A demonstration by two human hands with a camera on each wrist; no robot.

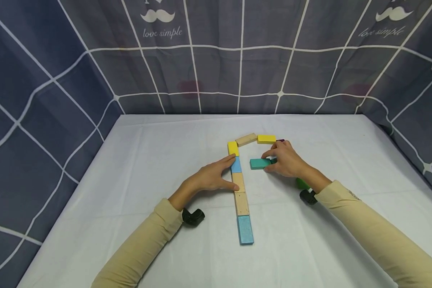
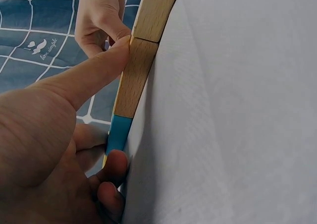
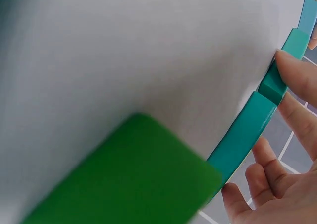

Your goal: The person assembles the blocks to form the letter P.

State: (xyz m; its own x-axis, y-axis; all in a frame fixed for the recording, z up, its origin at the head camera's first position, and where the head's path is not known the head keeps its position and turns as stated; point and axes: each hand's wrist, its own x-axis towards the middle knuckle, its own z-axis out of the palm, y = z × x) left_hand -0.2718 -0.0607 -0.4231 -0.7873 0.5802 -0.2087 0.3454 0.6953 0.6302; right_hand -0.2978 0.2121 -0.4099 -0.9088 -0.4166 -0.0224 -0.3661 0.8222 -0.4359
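Note:
My right hand (image 1: 285, 160) pinches a teal block (image 1: 259, 164) between thumb and index finger. Beside that one lies a second teal block (image 3: 242, 130), largely hidden under the hand in the head view. My left hand (image 1: 214, 176) rests along a row of flat blocks with thumb and fingers spread. Its thumb touches a plain wooden block (image 2: 136, 75), and its fingertips are by a blue block (image 2: 119, 132) and a yellow block (image 1: 233, 148). Nearer me the row goes on with another plain block (image 1: 242, 204) and a larger blue block (image 1: 245, 230).
From the row's far end, a slanted plain block (image 1: 246, 139) and a yellow block (image 1: 266, 139) lead right to a purple block (image 1: 281, 140), partly covered by the right hand. A green block (image 1: 302, 184) lies under the right wrist. Dark gridded curtains (image 1: 216, 72) surround the white-covered table (image 1: 147, 160).

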